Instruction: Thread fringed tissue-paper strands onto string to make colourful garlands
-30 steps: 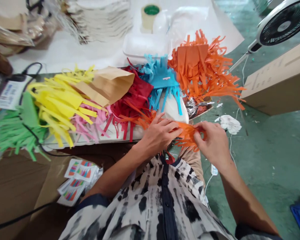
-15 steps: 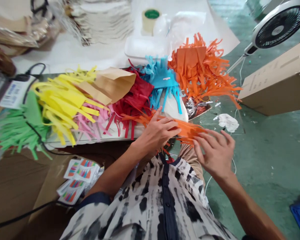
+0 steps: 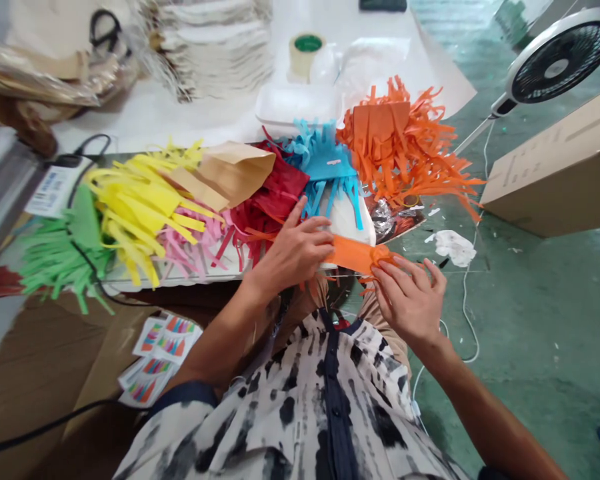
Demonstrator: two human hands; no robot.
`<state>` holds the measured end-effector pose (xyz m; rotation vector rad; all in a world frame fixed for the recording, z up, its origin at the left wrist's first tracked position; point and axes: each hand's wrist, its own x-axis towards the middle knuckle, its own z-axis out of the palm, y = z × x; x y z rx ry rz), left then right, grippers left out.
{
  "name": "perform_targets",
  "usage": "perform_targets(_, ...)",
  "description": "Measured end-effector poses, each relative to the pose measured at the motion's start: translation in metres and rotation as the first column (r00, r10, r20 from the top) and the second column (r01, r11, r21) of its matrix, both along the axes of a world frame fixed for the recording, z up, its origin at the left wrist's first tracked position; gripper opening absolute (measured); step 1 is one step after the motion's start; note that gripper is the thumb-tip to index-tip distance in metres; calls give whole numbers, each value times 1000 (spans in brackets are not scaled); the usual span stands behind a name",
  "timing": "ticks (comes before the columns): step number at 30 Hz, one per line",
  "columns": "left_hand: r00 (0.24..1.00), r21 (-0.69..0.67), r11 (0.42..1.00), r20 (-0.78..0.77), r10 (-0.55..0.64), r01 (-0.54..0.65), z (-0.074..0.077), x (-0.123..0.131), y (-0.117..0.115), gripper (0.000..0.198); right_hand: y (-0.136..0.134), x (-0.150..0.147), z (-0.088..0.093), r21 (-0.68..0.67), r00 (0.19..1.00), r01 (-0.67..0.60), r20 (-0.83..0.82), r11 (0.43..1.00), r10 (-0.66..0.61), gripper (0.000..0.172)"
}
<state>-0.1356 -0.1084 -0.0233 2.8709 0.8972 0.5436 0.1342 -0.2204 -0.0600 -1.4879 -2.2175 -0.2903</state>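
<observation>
Your left hand [image 3: 295, 253] has its fingers bent over the left end of an orange paper strip [image 3: 351, 255], holding it, with one finger stretched toward the far side. Your right hand [image 3: 410, 293] is half open, its fingertips on the bunched right end of the strip; you cannot tell from here how firmly it grips. The strip spans the gap between your hands, in front of you by the near edge of the surface [image 3: 130, 123].

Just beyond your left hand, red fringe [image 3: 285, 183] and blue fringe [image 3: 333, 165] crowd the space, and a big orange fringe bundle [image 3: 387, 143] spreads at the far right. To the left you have a tan paper bag [image 3: 245, 170] lying over part of the red, then pink fringe [image 3: 193, 243], yellow fringe [image 3: 135, 193] and green fringe [image 3: 63, 247]. A black cable [image 3: 96, 280] crosses the green and hangs over the near edge.

Farther back sit a white tray [image 3: 295, 103] and a tape roll [image 3: 300, 61]. To your right, a fan [image 3: 560, 67] leans in beside a cardboard box [image 3: 555, 167], and a white cable [image 3: 475, 340] curls on the floor [image 3: 540, 307] near your right arm.
</observation>
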Motion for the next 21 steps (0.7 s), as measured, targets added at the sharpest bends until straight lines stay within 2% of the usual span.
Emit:
perform_targets(4, 983, -34, 983, -1, 182, -182, 20, -24, 14, 24, 4, 10, 3, -85, 1000, 26, 2, 996, -26, 24)
perform_targets(7, 934, 88, 931, 78, 349, -355, 35, -20, 11, 17, 7, 9, 4, -99, 999, 21, -37, 995, -25, 21)
perform_targets(8, 928, 128, 922, 117, 353, -366, 37, -12, 6, 17, 8, 8, 5, -96, 999, 14, -48, 995, -18, 21)
perform_targets(9, 936, 155, 927, 149, 319, -340, 37, -2, 1, 20, 9, 7, 5, -90, 998, 6, -54, 996, -11, 21)
perform_targets(10, 962, 144, 958, 151, 227, -248, 34, 9, -4, 22, 10, 6, 5, -83, 998, 0, -56, 997, -5, 20)
perform_targets(11, 989, 99, 993, 136, 56, -70, 28, 21, -10, 23, 10, 6, 5, -76, 999, -6, -54, 997, 2, 20)
perform_targets(12, 990, 48, 996, 116, -80, 75, 21, 32, -16, 25, 10, 7, 4, -72, 999, -12, -49, 997, 9, 20)
perform_targets(13, 985, -19, 988, 79, -154, 156, 12, 42, -20, 30, 8, 9, 5, -71, 999, -14, -46, 997, 11, 21)
perform_targets(16, 982, -139, 973, 52, -180, 186, -16, 55, -29, 61, -1, 27, 6, -80, 995, 47, -81, 996, -54, 16)
perform_targets(19, 988, -168, 974, 42, -149, 154, -32, 52, -35, 67, -18, 54, 13, -85, 932, 268, -228, 960, -281, 9)
perform_targets(21, 991, -160, 978, 34, -130, 134, -35, 50, -39, 66, -28, 63, 21, -22, 847, 443, -317, 896, -427, 9)
